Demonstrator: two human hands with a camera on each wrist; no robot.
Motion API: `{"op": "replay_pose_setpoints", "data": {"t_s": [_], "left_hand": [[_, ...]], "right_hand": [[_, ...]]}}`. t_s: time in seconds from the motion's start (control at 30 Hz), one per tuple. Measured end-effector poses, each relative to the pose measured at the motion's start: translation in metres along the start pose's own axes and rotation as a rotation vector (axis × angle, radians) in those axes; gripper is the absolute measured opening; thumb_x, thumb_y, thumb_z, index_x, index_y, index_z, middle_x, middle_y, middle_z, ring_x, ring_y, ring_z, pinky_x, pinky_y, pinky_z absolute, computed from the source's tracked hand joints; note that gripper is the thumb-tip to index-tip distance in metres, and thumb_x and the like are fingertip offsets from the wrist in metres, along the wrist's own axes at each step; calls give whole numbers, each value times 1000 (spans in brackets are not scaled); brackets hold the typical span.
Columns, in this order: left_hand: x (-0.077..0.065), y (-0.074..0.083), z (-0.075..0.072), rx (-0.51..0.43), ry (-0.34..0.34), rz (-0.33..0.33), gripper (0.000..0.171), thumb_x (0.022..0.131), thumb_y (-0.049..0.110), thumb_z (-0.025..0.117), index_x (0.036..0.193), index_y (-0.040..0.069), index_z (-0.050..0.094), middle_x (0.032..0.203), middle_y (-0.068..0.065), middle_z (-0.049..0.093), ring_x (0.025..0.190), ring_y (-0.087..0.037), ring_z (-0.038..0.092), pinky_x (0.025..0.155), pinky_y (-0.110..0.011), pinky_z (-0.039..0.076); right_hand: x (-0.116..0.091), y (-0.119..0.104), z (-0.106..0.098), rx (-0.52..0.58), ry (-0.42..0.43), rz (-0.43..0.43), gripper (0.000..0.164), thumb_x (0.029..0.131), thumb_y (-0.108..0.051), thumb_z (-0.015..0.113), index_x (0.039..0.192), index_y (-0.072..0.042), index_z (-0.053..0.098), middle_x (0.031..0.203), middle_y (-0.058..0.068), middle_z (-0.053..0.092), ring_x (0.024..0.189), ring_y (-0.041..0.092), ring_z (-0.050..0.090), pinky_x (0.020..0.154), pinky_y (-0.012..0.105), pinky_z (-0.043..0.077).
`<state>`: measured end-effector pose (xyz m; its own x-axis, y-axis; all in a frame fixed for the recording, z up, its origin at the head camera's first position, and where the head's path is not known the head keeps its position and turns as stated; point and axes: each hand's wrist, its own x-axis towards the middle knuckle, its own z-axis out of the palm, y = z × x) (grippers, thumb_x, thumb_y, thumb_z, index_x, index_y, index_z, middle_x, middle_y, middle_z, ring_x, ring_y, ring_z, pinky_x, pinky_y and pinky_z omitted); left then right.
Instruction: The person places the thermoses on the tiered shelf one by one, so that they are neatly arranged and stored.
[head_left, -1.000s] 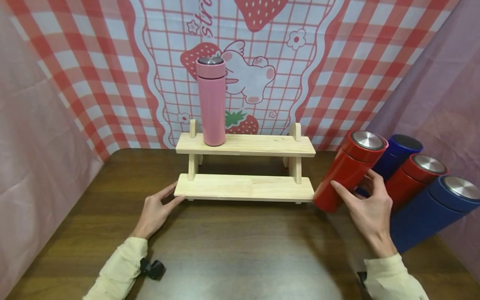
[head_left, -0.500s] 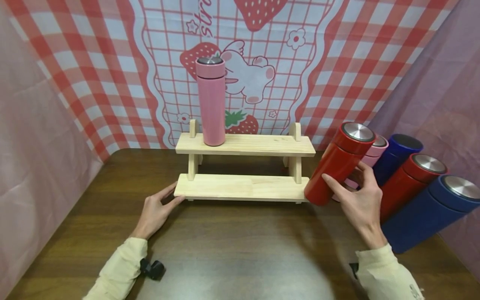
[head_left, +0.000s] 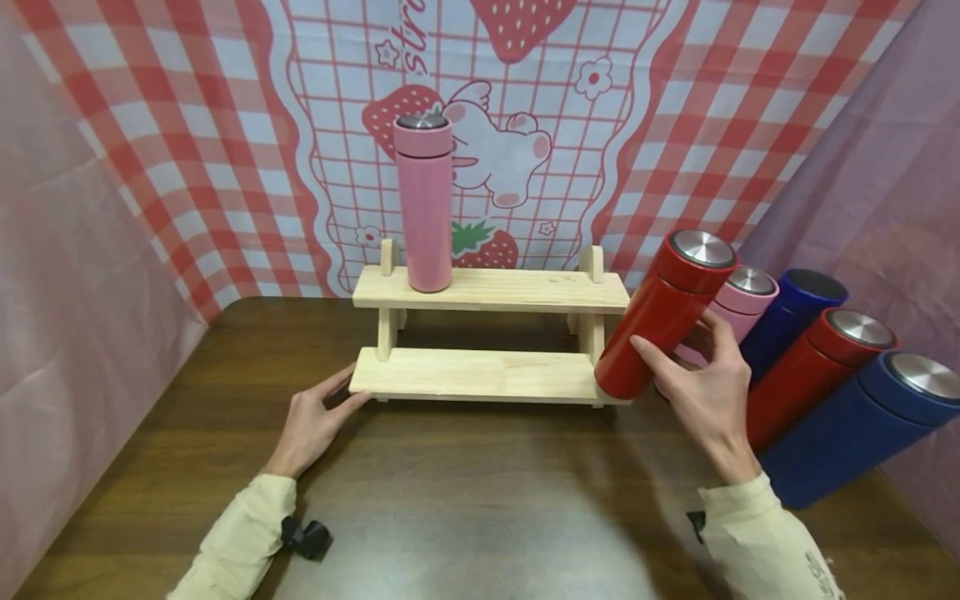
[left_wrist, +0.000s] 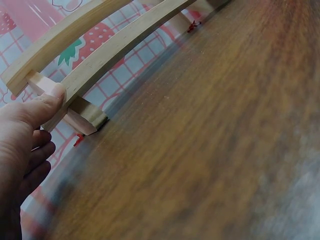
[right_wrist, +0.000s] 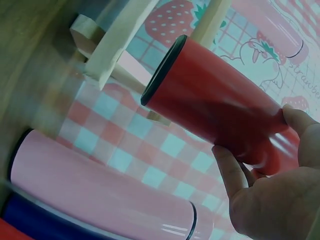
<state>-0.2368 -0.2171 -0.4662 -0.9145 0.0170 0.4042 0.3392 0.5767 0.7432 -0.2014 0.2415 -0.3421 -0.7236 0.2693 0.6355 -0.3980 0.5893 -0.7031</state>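
Note:
My right hand (head_left: 701, 383) grips a red thermos flask (head_left: 662, 312) with a steel-topped lid. Tilted with its lid to the right, the flask is held up at the right end of a two-tier wooden shelf (head_left: 480, 373). The right wrist view shows the flask's dark base (right_wrist: 165, 70) apart from the tabletop, with thumb and fingers round its body. My left hand (head_left: 311, 421) holds the left end of the lower board, its thumb (left_wrist: 52, 95) lying on the wood. A pink thermos flask (head_left: 425, 212) stands upright on the upper board, towards the left.
At the right stand several more flasks: a pink one (head_left: 742, 300), a dark blue one (head_left: 795, 312), a second red one (head_left: 825, 367) and a blue one (head_left: 862, 429). The brown wooden table (head_left: 465, 492) backs onto a checked strawberry cloth (head_left: 675, 125).
My right hand has carried the red flask left and upward, to the shelf's right end. The pink flask behind it has come into view. My left hand stays in place.

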Motion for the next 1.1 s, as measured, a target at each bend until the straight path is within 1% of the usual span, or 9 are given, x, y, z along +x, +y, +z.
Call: {"op": "replay_pose_setpoints", "data": {"t_s": [0.2,0.33,0.53,0.83,0.93,1.1], "left_hand": [[0,1,0,5,2,-3,57,95,26,79,142,-1,61,134,-23,64,125,-38,61,102,-55,50],[0,1,1,8,2,-8,58,95,26,79,143,-1,61,134,-23,64,124,-38,62,102,-55,50],[0,1,0,6,3,-10,58,95,27,79,143,0,61,134,-23,64,125,-37,61,102,-55,49],[0,0,1,0,4,-14,58,95,27,80,142,-1,61,133,-23,65,124,-37,62,102,-55,50],[0,0,1,-1,3,-15,58,95,26,80,142,-1,61,133,-23,64,124,-37,62,101,-55,50],[0,0,1,-1,4,-15,58,95,27,80,142,0,62,133,-23,65,124,-37,62,101,-55,50]], "right_hand": [[4,-5,6,13,-13,7,70,80,-6,89,142,-2,57,123,11,69,101,2,61,82,9,51],[6,-10,11,47,-18,-8,69,79,-4,89,140,0,58,120,11,69,99,3,63,82,11,52],[11,-19,18,90,-35,-36,66,81,-3,88,140,1,58,118,9,70,101,6,64,84,14,53],[18,-33,33,127,-56,-51,65,82,-8,89,138,-1,59,115,11,71,100,8,66,87,18,53],[21,-39,39,155,-63,-54,64,82,-9,89,138,-1,59,114,10,71,100,10,66,86,20,54],[27,-49,48,234,-91,-63,63,84,-8,87,139,-1,58,113,9,71,99,15,67,81,21,57]]}}
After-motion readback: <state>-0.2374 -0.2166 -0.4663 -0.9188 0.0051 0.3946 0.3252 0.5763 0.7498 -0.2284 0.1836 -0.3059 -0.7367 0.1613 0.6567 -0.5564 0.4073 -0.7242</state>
